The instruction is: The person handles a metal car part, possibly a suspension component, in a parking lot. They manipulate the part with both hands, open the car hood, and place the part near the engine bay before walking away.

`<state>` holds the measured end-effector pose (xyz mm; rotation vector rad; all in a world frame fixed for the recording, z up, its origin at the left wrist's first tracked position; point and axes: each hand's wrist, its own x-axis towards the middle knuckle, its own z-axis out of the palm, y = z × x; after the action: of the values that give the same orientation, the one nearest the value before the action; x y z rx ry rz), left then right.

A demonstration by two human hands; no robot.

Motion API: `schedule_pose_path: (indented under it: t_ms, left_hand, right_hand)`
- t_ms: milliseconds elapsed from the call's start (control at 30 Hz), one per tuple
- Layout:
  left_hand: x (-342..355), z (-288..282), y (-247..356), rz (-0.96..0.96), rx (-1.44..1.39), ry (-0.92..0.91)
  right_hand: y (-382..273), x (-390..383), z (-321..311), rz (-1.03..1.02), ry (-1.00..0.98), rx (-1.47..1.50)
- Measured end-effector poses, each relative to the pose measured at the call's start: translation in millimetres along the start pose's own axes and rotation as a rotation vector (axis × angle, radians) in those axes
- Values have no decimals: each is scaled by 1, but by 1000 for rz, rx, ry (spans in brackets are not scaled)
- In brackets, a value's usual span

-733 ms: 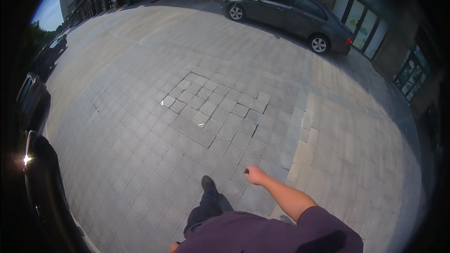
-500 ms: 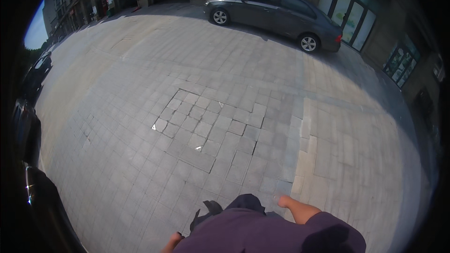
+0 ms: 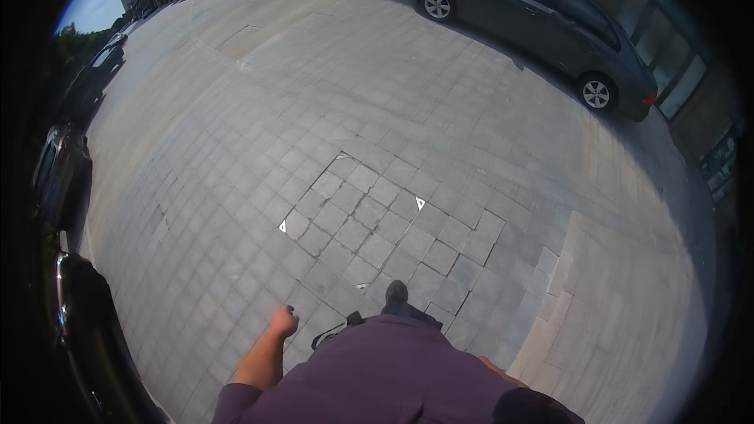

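Out in front of my body on the left, my left hand [image 3: 284,320] hangs over the paving with its fingers curled in. A small dark spot shows at its finger side; what it is, I cannot make out. My right hand [image 3: 500,371] is mostly hidden at the right side of my purple shirt [image 3: 377,377], and its fingers cannot be read. Beside the left hand, a black strap [image 3: 338,330] sticks out from my waist. One dark shoe [image 3: 397,292] is set forward on the grey paving [image 3: 228,267].
A square paved cover [image 3: 353,216] with pale corner plates lies just ahead. At the far right a dark grey car [image 3: 534,23] is parked by a building. Several dark vehicles line the left, the nearest [image 3: 94,330] close by. A beige paving strip [image 3: 550,314] runs on the right.
My left arm has swung forward and my right arm back. A shoe has come into sight. The view has turned left, so the car sits further right.
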<state>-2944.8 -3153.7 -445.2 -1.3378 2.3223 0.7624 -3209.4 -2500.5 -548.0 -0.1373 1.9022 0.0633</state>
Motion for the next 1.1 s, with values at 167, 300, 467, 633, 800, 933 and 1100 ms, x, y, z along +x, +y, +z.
schedule_pose_path:
  t_ms: [167, 300, 467, 633, 800, 933, 1100]
  left_hand:
    - [63, -13, 10, -230, -32, -161]
    - [131, -52, 56, -352, -9, -281]
    - [288, -65, 107, -384, 2, -388]
    - [543, -162, 214, -204, 95, -489]
    - [779, -410, 441, 103, -65, -2]
    - [972, -551, 588, 348, -175, 289]
    - [1095, -563, 661, 147, -253, 123]
  right_hand:
    - [-169, 98, -304, -184, 454, 84]
    - [-345, 109, -537, -343, 627, 182]
    - [-504, 147, -706, -467, 696, 259]
    - [-544, 186, -780, -264, 391, -37]
    - [-511, 214, -841, -53, 260, 41]
    - [-579, 239, -953, 143, 210, 136]
    - [-599, 403, -1068, -42, 219, -112]
